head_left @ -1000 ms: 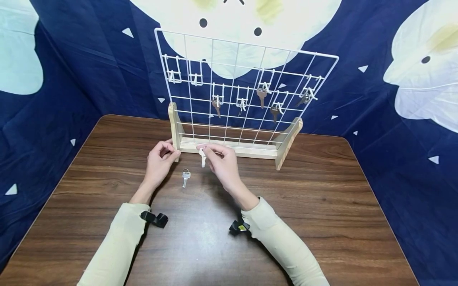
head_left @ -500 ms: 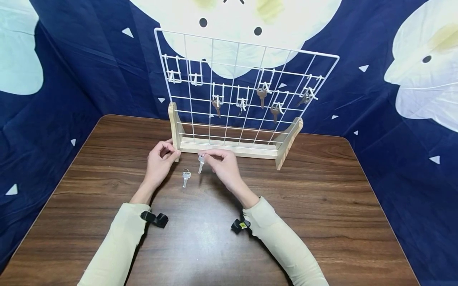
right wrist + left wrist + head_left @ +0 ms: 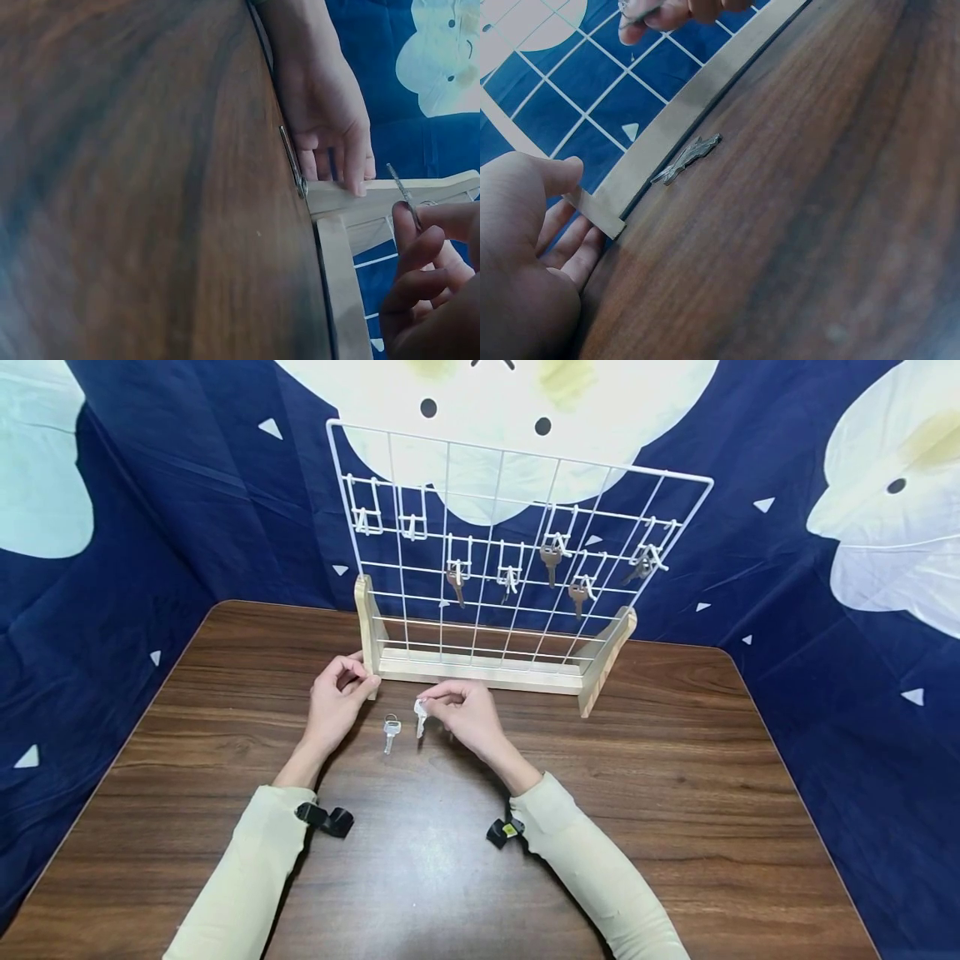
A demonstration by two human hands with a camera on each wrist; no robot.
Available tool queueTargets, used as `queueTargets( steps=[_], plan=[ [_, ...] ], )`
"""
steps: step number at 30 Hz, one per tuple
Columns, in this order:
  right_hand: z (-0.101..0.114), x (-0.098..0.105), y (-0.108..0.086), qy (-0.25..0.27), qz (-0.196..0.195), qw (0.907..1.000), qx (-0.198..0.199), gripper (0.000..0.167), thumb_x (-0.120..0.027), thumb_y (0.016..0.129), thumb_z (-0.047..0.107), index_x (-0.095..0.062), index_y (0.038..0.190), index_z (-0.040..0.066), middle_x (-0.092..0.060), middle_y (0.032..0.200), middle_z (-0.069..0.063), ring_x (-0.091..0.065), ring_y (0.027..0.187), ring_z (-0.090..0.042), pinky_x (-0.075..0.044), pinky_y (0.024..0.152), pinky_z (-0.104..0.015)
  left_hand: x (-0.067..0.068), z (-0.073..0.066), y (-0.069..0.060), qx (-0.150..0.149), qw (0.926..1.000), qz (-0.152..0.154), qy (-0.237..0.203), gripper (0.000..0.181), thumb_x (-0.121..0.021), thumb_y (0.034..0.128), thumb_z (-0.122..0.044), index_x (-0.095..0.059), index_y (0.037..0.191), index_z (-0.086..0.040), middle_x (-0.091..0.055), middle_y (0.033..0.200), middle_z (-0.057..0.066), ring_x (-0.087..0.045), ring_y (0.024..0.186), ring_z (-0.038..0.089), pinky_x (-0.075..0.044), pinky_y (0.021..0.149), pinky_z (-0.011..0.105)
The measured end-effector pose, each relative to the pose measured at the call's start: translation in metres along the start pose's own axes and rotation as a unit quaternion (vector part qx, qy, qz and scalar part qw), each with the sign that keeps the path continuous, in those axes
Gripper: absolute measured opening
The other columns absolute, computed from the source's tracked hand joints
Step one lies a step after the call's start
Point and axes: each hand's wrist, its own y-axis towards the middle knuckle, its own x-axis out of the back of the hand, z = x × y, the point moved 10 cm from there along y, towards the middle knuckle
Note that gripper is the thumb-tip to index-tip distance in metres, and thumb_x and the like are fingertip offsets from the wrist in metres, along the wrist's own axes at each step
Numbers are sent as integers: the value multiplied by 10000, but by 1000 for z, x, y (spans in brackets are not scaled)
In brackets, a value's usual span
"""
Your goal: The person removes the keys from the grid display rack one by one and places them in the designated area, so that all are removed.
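Note:
Between thumb and forefinger, my right hand (image 3: 471, 718) pinches a silver key (image 3: 421, 717) above the table, in front of the rack. That key (image 3: 401, 187) also shows in the right wrist view, its shaft pointing away from the fingertips. My left hand (image 3: 335, 697) grips the left wooden upright (image 3: 366, 618) of the white wire grid rack near its foot, thumb on the near side and fingers behind. A second key (image 3: 392, 733) with a small ring lies flat on the table between the hands; the left wrist view has this key (image 3: 690, 159) beside the rack's base.
On the white wire grid (image 3: 498, 518), several hooks carry hanging keys, among them a brownish key (image 3: 551, 560). Two hooks sit at the upper left, one of them a white hook (image 3: 412, 527). Behind the brown wooden table (image 3: 675, 793) hangs a dark blue patterned cloth (image 3: 225, 510).
My right hand has come down and toward me with the key, away from the rack's base and closer to the key on the table. The left hand has kept its place.

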Motion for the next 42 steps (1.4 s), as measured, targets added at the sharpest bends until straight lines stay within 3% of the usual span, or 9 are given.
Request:
queueTargets(
  steps=[8,16,23,35,42],
  plan=[
    [-14,-7,0,-122,210,9993,-298,60,-843,955,36,-845,1014,24,-825,840,-43,-622,556,-85,-525,503,-207,0,0,0,-35,10000,-10,-3,228,-713,1020,104,-509,1092,178,-589,1566,248,-616,1268,96,-546,1029,117],
    [-28,-13,-1,-17,373,9976,-585,82,-819,966,11,-832,1044,-10,-831,858,-112,-700,588,-73,-449,443,-173,0,1,-1,-26,10000,-9,24,230,-712,1022,102,-508,1094,180,-586,1568,250,-615,1260,84,-541,1028,113],
    [-34,-16,-2,81,514,9966,-644,103,-802,976,9,-826,1073,-17,-835,888,-132,-738,625,-64,-451,441,-175,-1,-1,0,-36,10000,2,-5,225,-707,1023,108,-506,1092,181,-581,1572,254,-610,1271,83,-541,1038,119],
    [-28,-15,0,-959,297,9949,59,60,-881,935,39,-851,987,44,-821,828,-41,-668,584,-36,-579,469,-235,0,0,0,-72,10000,1,-11,220,-713,1020,108,-513,1082,176,-581,1569,259,-613,1267,78,-539,1039,116],
    [-19,-12,1,-1848,62,9803,696,51,-923,912,104,-879,938,106,-809,804,7,-598,639,67,-495,624,-135,0,1,0,-65,10000,-14,20,210,-706,1022,114,-514,1084,171,-579,1573,266,-616,1250,64,-544,1029,115]
  ],
)
